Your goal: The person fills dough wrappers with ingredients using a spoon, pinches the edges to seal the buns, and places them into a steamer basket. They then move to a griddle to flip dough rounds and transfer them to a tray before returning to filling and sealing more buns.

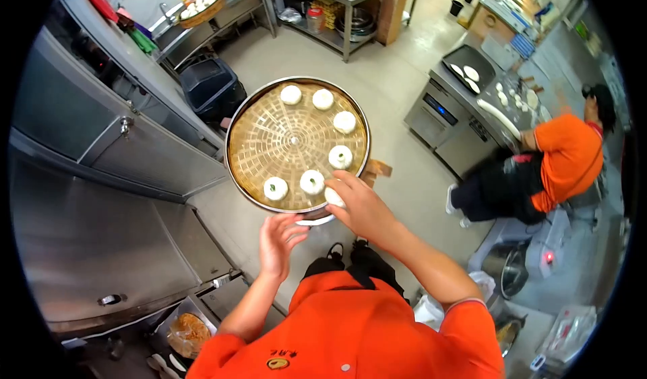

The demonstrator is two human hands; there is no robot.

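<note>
A round steamer tray [266, 119] with a woven base and a metal rim is in front of me. Several white buns stand around its edge, among them a bun with a green bit on top [312, 182] and a similar bun [275, 188] at the near left. My right hand [357, 207] reaches over the near right rim, its fingers closed around a white bun [334, 197], which they partly cover. Just outside the near rim, my left hand [278, 244] is empty, its fingers apart and slightly curled.
A steel cabinet [101, 224] stands close on my left, with a dark bin [210, 85] beyond it. To the right, a person in orange [569, 156] works at a steel counter [458, 102] holding dough. A sink unit [236, 5] and steel table [347, 8] stand at the back.
</note>
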